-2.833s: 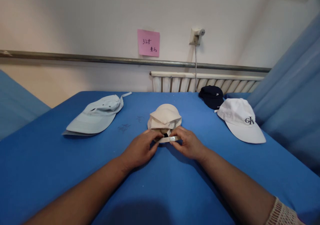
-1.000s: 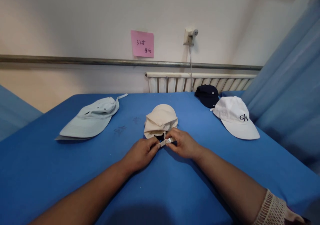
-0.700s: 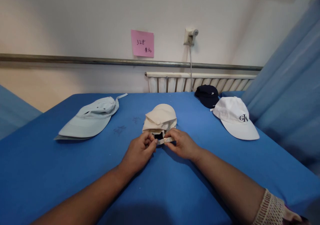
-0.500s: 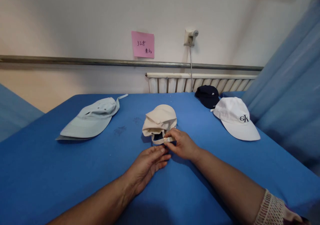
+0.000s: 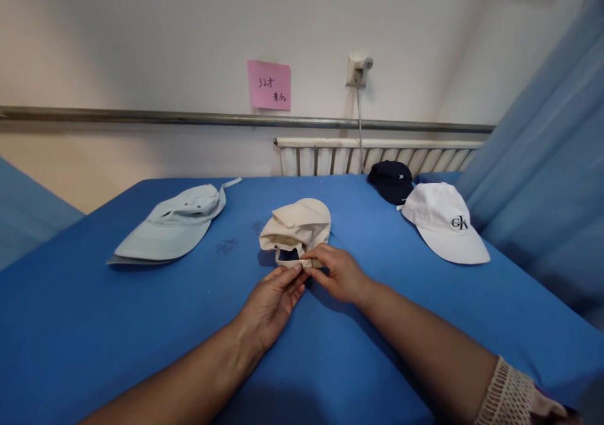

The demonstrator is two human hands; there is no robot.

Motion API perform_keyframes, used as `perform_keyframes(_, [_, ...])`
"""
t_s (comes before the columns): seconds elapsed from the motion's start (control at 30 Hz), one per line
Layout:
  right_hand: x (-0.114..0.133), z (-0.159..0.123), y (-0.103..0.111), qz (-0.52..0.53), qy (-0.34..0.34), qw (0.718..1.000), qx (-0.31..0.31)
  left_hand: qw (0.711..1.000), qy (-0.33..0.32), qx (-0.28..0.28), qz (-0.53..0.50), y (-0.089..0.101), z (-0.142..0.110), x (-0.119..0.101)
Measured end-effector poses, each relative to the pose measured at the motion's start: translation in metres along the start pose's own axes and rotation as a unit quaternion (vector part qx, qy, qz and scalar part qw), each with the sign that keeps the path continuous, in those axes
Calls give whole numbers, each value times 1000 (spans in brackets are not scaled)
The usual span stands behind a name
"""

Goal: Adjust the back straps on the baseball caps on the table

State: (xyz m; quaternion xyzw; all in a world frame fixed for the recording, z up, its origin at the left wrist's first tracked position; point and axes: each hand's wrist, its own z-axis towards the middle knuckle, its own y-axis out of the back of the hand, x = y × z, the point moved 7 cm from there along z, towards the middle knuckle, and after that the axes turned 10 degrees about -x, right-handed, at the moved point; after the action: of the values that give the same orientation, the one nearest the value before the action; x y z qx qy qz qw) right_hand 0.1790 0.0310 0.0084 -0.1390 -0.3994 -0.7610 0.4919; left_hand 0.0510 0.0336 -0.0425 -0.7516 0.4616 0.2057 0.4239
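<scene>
A beige baseball cap [image 5: 304, 220] sits in the middle of the blue-covered table, its back strap [image 5: 289, 263] facing me and its opening showing. My right hand [image 5: 337, 273] pinches the strap near its buckle between thumb and fingers. From below and to the left, my left hand [image 5: 278, 298] has its thumb and fingertips closed on the same strap at the buckle. The fingers partly hide the buckle and the strap's right end.
A pale blue cap [image 5: 174, 224] lies on the left of the blue table cover [image 5: 155, 324]. A white cap [image 5: 446, 224] and a dark navy cap [image 5: 391, 182] are at the right. Behind stand a radiator [image 5: 325, 159] and a metal rail [image 5: 189, 118]; a blue curtain [image 5: 547, 142] hangs right.
The beige cap has shifted slightly left and turned a little, its strap moving along. My left hand's fingers have come up and closed on the strap beside my right hand.
</scene>
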Motion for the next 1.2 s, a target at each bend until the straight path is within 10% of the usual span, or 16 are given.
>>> perform_keyframes(0.3, [-8, -4, -2, 90, -95, 991, -33, 1000, -16, -5, -20, 2, 4, -5])
perform_keyframes(0.53, [-61, -10, 21, 221, -323, 896, -212, 999, -4, -41, -24, 11, 10, -13])
perform_keyframes(0.9, [-26, -13, -19, 146, -214, 966, -20, 1000, 1, -18, -23, 11, 14, -12])
perform_keyframes(1.2, [-53, -13, -23, 287, -340, 889, -111, 999, -6, -39, 1, 8, 6, -14])
